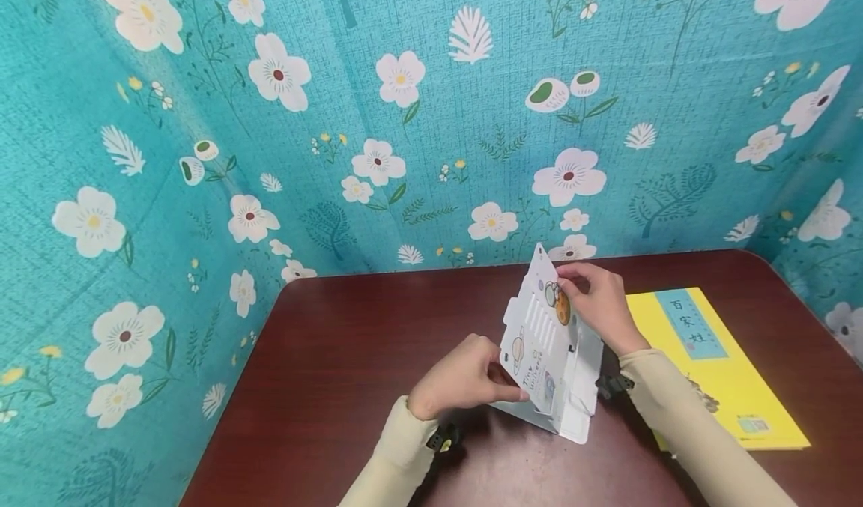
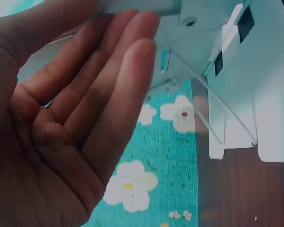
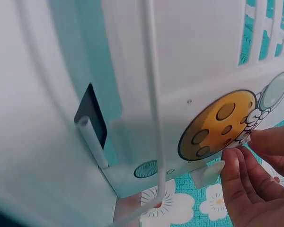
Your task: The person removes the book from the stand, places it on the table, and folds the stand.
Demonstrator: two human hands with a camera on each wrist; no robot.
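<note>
Over on the table (image 1: 350, 357), the white stand (image 1: 549, 346) sits between the hands, its raised panel (image 1: 543, 326) running near to far, left hand (image 1: 464, 376) gripping the near end, right hand (image 1: 602, 302) pinching the far.

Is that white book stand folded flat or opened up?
Opened up: the book stand has its printed panel slanting up from its base, with wires between.

Reddish-brown table (image 1: 350, 372), yellow book (image 1: 735, 395) lying flat, white stand (image 1: 556, 350) apparently resting

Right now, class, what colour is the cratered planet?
The planet is orange; best view: right wrist.
</note>
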